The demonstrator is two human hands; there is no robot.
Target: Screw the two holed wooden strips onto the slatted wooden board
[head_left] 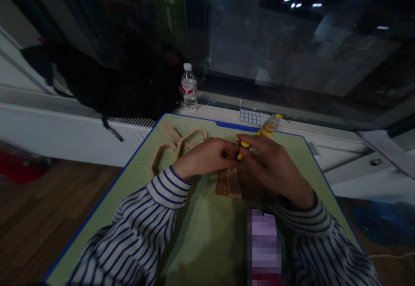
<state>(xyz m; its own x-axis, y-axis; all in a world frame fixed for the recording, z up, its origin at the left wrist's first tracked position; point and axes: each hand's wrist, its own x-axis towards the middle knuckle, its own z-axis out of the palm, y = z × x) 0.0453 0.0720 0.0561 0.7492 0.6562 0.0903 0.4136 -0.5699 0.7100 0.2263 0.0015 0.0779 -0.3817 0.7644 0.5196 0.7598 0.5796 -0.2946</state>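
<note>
My right hand (pixel 275 165) is closed around a short yellow-and-black screwdriver handle (pixel 244 146), thumb and fingers pinching it. Just to its left, my left hand (pixel 210 156) is closed, with its fingertips meeting at the lower part of the handle; what they pinch is hidden. Beneath both hands lies a small wooden piece (pixel 234 183) on the green tabletop (pixel 201 243), its far end covered by the fingers. Left of my left hand, several light wooden parts rest together, among them a rounded wooden loop (pixel 161 153) and a flat wooden strip (pixel 170 131).
A clear bottle with a yellow cap (pixel 270 126) lies at the table's back edge. On the windowsill stand a water bottle (pixel 189 88) and a black bag (pixel 123 78). A pixelated purple object (pixel 264 243) lies near the front. Papers (pixel 389 147) hang at right.
</note>
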